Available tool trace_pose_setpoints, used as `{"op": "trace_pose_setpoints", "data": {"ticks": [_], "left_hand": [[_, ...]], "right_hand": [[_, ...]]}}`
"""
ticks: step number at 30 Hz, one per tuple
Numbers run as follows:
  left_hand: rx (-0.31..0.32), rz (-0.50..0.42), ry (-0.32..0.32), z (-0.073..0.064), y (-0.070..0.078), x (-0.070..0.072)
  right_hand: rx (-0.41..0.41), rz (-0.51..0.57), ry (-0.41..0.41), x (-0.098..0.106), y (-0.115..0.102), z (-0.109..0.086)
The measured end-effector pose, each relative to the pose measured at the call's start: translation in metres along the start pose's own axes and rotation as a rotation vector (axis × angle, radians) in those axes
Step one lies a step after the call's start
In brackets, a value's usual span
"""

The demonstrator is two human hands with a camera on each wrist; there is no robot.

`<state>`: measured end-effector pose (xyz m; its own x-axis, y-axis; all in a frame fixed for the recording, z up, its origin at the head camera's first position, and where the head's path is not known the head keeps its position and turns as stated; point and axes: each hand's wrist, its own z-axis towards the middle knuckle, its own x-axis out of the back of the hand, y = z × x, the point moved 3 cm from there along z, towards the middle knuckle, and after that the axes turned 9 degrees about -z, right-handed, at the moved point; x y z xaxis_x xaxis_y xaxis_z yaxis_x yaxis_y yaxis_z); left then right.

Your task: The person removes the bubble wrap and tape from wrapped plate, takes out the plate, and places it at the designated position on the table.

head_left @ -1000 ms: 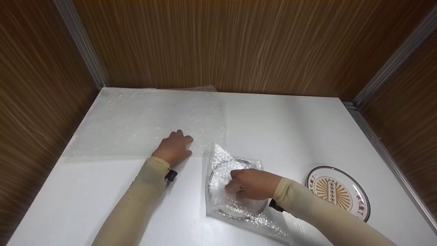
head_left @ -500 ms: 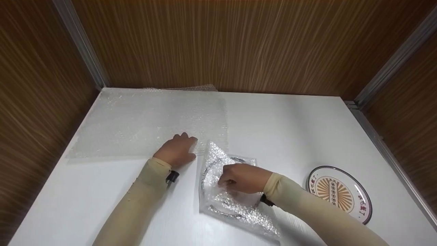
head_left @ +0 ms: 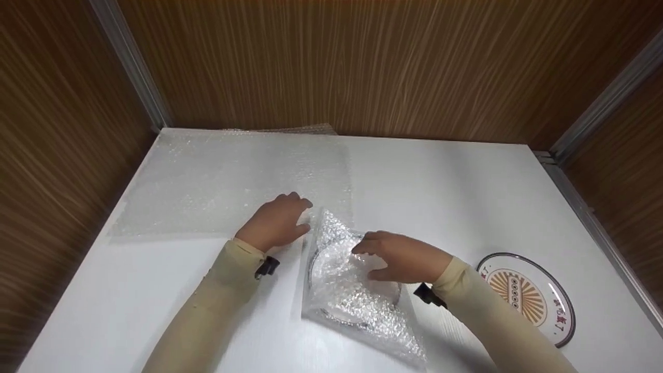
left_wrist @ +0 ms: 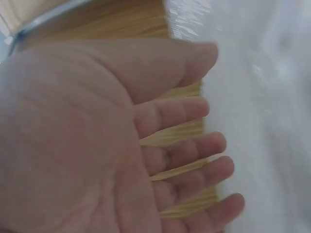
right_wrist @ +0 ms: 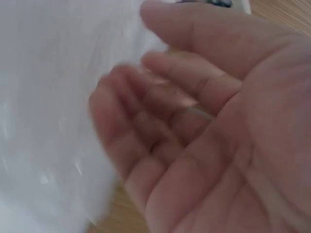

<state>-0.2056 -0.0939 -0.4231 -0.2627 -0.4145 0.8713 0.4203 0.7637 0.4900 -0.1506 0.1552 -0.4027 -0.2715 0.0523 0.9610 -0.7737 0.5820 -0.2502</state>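
A round plate lies under folded bubble wrap [head_left: 357, 298] in the middle front of the white table, its dark rim showing faintly through the plastic. Over the wrapped plate hovers my right hand [head_left: 406, 256], fingers loosely bent and thumb apart; its palm [right_wrist: 204, 170] holds nothing in the right wrist view. My left hand [head_left: 273, 221] is just left of the bundle's upper corner, near a flat sheet of bubble wrap [head_left: 217, 181]. In the left wrist view its fingers [left_wrist: 189, 150] are extended and spread, with nothing between them.
A second plate [head_left: 528, 295] with a brown sunburst print lies face up at the right, partly behind my right sleeve. Wood-grain panels [head_left: 331, 67] wall the white table [head_left: 440, 191] at the back and both sides.
My right hand has let go of the bubble wrap, risen slightly and moved right, its fingers opening. A flap now covers more of the plate. My left hand has shifted slightly right.
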Motion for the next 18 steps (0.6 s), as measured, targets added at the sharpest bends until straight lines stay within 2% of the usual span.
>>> {"op": "trace_pose_setpoints", "data": {"ticks": [3, 5, 8, 10, 13, 18], "left_hand": [[-0.103, 0.005, 0.059, -0.002, 0.024, 0.001], [-0.191, -0.002, 0.071, -0.006, 0.042, -0.002], [-0.322, -0.007, 0.051, -0.011, 0.067, -0.011], [-0.372, 0.008, 0.019, -0.014, 0.079, -0.018], [-0.372, 0.043, -0.054, -0.015, 0.089, -0.032], [-0.269, 0.054, -0.151, -0.008, 0.092, -0.050]], "right_hand": [[-0.126, -0.085, 0.025, 0.003, 0.001, -0.014], [-0.169, -0.113, 0.022, 0.001, 0.000, -0.020], [-0.198, -0.141, 0.027, -0.004, -0.003, -0.021], [-0.206, -0.176, 0.041, -0.008, -0.003, -0.020], [-0.231, -0.217, 0.064, -0.010, -0.003, -0.017], [-0.244, -0.254, 0.111, -0.012, 0.002, -0.011]]}}
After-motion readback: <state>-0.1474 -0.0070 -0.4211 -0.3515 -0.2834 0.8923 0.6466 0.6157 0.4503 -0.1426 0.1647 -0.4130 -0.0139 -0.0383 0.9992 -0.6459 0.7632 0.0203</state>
